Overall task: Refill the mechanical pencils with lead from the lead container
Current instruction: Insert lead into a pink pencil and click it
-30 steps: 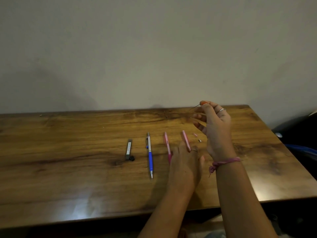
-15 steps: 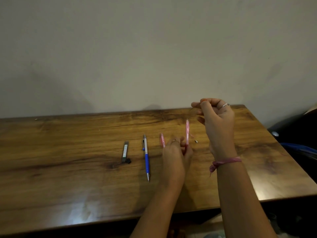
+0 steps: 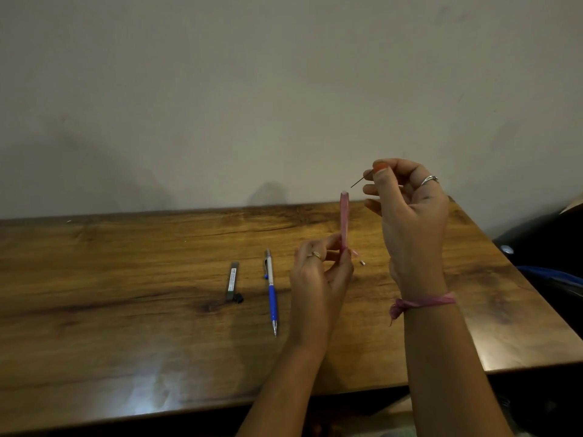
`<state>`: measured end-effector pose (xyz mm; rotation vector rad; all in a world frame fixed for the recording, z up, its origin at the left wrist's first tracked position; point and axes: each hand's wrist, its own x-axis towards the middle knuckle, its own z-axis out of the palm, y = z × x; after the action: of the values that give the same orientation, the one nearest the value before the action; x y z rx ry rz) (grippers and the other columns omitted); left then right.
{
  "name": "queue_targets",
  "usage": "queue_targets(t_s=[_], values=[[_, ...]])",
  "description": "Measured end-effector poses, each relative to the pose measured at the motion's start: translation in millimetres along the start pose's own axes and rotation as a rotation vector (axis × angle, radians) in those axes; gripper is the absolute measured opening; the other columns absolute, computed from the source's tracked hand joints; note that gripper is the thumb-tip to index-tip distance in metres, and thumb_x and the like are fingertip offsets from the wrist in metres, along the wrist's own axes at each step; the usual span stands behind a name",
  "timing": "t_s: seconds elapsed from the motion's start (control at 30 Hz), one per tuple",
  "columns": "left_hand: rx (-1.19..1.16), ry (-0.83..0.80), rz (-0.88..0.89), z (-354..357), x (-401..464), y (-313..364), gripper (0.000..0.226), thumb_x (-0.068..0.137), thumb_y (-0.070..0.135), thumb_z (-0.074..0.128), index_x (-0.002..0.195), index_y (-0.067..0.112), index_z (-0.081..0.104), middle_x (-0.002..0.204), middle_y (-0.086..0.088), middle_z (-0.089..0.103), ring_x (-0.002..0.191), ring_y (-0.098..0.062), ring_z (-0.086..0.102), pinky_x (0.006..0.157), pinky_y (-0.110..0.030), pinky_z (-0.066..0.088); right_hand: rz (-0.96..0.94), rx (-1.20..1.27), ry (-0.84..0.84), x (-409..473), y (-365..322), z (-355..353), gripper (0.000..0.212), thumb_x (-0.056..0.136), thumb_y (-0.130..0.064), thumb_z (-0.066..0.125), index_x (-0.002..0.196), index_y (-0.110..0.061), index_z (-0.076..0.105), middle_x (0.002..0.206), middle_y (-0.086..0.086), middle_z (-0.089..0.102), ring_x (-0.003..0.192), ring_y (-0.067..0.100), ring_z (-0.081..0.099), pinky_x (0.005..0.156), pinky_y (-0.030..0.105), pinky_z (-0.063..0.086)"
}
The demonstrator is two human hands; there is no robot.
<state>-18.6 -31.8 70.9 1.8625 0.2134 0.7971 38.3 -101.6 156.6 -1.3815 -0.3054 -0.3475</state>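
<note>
Now the left hand [image 3: 318,279] holds the pink mechanical pencil [image 3: 344,220] upright above the wooden table [image 3: 126,310], fingertips pinched round its lower end, open top pointing up; a second ago that pencil lay flat on the table under the reaching hand, and half a second ago it was only partly raised; so the barrel has come up to meet the lead. The right hand [image 3: 410,216] hovers just right of and slightly above the pencil's top, thumb and forefinger pinched on a thin lead [image 3: 358,182] whose free end slants down toward the opening, near it but not yet in; the other fingers are loosely curled. That suggests the step in hand is threading the lead into the barrel, with this pencil's refill close but unfinished. Left of the hands, the blue mechanical pencil [image 3: 271,291] lies on the table, and further left the lead container [image 3: 232,280] with its small black cap [image 3: 239,298] just beside its near end; a tiny metal piece [image 3: 362,263] rests right of the left hand.
</note>
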Motion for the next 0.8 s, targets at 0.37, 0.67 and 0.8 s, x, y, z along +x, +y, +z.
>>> queue_targets(t_s=[0.37,0.67,0.8], values=[[-0.051,0.009,-0.021,-0.8,1.6,-4.2,0.021,0.090,0.013,0.062,0.109,0.023,0.061,0.105,0.016,0.050,0.100,0.012,0.053,0.073,-0.004,0.048,-0.114,-0.039,-0.062,-0.2,2.3,1.2,0.010,0.096,-0.013,0.059,0.096,-0.021,0.064,0.088,-0.003,0.071,0.086,0.012,0.069,0.070,0.018,0.051],[-0.044,0.017,-0.047,-0.2,2.1,-7.0,0.021,0.090,0.014,0.062,0.110,0.021,0.062,0.106,0.013,0.051,0.100,0.011,0.052,0.074,-0.004,0.048,-0.199,-0.142,-0.097,-0.2,5.1,-0.5,0.009,0.095,-0.017,0.058,0.097,-0.025,0.063,0.086,-0.008,0.070,0.085,0.009,0.068,0.071,0.021,0.051],[-0.042,0.024,-0.037,0.3,2.1,-7.5,0.022,0.090,0.013,0.062,0.111,0.019,0.063,0.106,0.012,0.052,0.100,0.012,0.052,0.073,-0.003,0.047,-0.220,-0.181,-0.102,-0.5,5.4,-0.6,0.012,0.095,-0.017,0.058,0.096,-0.028,0.062,0.086,-0.009,0.069,0.084,0.007,0.067,0.069,0.019,0.050]])
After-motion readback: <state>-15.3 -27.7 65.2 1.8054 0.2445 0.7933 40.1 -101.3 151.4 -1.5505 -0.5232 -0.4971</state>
